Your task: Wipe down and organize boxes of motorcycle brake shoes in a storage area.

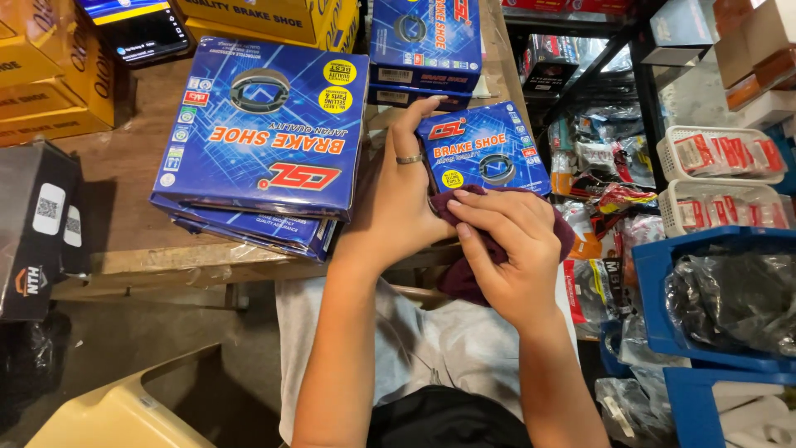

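Fingers [489, 217] of the right hand [510, 257] are curled shut on a maroon cloth [464, 278], pressing it against the near edge of a small blue carton [485, 149] — a flat cardboard box with a round part pictured on its lid. The left hand [398, 199] grips the same carton from its left side, fingers closed along the edge, a ring on one of them. The carton is held tilted just above the near edge of the wooden worktop [133, 166], over the person's lap; the cloth hangs down from the right palm towards grey shorts [431, 340].

Just left of the left hand lies a stack of larger blue cartons [265, 133] on the worktop, of the same design, the top one set slightly askew. Beyond the held carton stands another stack of blue boxes [424, 41], and yellow cartons [50, 83] line the far left — a black box [33, 224] sits at the worktop's left edge. To the right, well apart from the hands, are white wire baskets [721, 158] with red packets, a blue plastic crate [663, 290] holding bagged dark parts, and a dark shelf [597, 75] crowded with packaged goods.
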